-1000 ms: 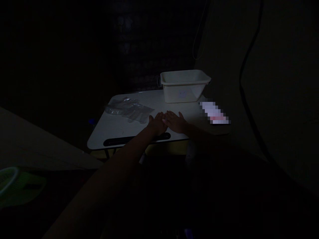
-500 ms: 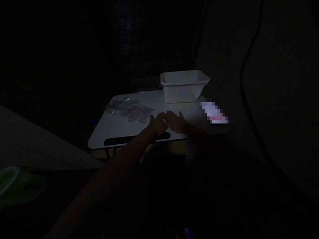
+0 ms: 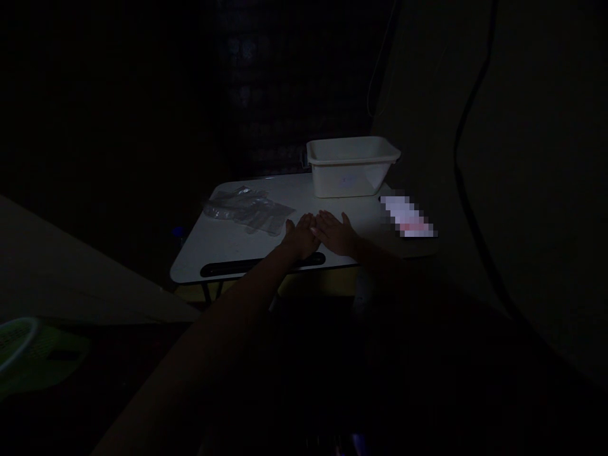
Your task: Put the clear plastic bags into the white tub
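Note:
Both hands are stretched out over the front part of a small white table (image 3: 190, 254). My left hand (image 3: 301, 237) is spread, palm up as far as the dim light shows, with nothing in it. Beside it, my right hand (image 3: 336, 234) is also spread and holds nothing; its fingers touch or overlap those of my left hand. Clear plastic bags (image 3: 251, 209) lie to the left of my hands. Behind them stands a white plastic tub (image 3: 346, 180). A lit, pixelated flat object (image 3: 408, 216) lies at the table's right side.
A black slot (image 3: 228, 268) runs along the table's front edge. At the lower left is a green basket (image 3: 52, 358). A blue-capped object (image 3: 177, 232) stands left of the table. A dark cable (image 3: 463, 183) hangs down the right wall. The room is very dark.

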Demonstrator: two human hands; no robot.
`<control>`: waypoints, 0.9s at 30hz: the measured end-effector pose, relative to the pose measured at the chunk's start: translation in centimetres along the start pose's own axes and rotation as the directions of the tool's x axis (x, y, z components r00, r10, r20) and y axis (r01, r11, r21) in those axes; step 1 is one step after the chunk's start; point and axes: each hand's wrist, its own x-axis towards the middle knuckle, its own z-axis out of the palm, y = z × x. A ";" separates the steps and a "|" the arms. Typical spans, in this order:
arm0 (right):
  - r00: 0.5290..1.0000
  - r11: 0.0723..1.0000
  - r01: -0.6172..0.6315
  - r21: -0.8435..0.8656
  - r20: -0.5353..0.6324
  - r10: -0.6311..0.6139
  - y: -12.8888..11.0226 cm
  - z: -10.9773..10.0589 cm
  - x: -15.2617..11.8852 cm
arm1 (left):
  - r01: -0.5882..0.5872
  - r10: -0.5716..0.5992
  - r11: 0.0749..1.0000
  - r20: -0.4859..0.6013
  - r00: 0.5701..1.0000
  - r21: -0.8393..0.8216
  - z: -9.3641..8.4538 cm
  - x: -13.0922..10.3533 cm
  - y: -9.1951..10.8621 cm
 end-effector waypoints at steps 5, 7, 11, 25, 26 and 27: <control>0.999 0.999 0.009 -0.031 -0.051 -0.011 0.6 0.1 -0.3 | 0.006 -0.006 1.000 -0.014 1.000 -0.023 0.0 0.1 0.1; 0.999 0.999 -0.002 -0.047 -0.042 0.000 1.0 0.2 -0.5 | 0.013 -0.013 1.000 0.001 1.000 -0.028 0.1 0.2 0.1; 1.000 0.997 -0.006 -0.082 -0.006 0.005 1.5 0.2 -0.7 | 0.010 -0.009 1.000 0.013 1.000 -0.025 0.5 0.4 0.0; 1.000 0.999 -0.012 -0.032 -0.024 0.012 0.7 -0.5 -0.1 | 0.000 -0.002 1.000 -0.066 0.998 -0.024 -0.1 0.3 0.0; 1.000 1.000 -0.011 -0.012 -0.023 0.010 0.6 -0.4 0.1 | 0.001 -0.002 1.000 -0.066 0.998 -0.029 -0.2 0.3 0.0; 1.000 1.000 -0.011 0.006 -0.017 0.011 0.5 -0.4 0.2 | 0.002 -0.004 0.999 -0.063 0.998 -0.033 -0.3 0.3 0.0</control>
